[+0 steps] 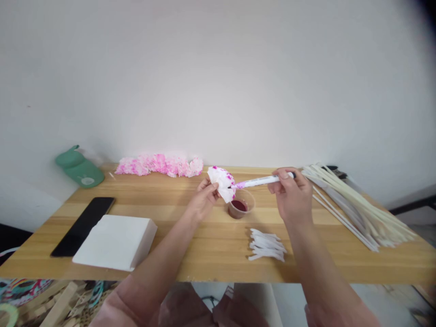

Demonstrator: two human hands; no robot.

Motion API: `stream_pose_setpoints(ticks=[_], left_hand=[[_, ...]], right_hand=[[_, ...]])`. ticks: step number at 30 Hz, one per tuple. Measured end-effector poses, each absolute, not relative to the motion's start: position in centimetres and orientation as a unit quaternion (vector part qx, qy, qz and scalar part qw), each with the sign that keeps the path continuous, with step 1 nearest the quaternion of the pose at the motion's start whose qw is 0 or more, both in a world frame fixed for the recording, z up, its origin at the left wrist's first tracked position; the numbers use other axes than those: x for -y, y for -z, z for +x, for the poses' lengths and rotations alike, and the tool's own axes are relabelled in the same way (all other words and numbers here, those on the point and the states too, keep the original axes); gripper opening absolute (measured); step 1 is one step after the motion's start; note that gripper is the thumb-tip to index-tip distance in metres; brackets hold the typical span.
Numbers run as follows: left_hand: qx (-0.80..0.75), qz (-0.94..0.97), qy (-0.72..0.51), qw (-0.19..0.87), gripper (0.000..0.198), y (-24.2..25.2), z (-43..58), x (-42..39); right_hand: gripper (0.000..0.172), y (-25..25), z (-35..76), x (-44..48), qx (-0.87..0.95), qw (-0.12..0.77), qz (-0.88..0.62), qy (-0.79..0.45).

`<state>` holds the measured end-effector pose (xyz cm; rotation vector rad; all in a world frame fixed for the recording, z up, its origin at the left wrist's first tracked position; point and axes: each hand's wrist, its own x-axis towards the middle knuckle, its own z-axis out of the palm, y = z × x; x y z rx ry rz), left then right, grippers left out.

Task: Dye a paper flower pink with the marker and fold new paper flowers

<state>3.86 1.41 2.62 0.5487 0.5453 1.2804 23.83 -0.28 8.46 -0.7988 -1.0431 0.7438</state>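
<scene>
Lightly dab in short touches, with white paper point(221, 177) pinched in the left hand point(203, 199), pen point(259, 181) gripped in the right hand point(294, 194), tip point(230, 186) seemingly against the paper.

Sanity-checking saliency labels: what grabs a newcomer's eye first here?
Probably the magenta-blotched white paper fan in the left hand, centre, the right hand holding a pen to it. Next, the pink ruffled row near the back wall, then the cup of dark red liquid below the fan.
</scene>
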Motion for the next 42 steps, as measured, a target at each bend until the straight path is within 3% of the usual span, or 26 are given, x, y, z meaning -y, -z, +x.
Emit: stream_pose_setpoints(ticks=[42], left_hand=[[-0.234,0.282,-0.555,0.746,0.035,-2.8,3.8,-1.0]], right_hand=[[0.016,-9.5,23.0,-0.7,0.492,0.711,-0.377,-0.332]])
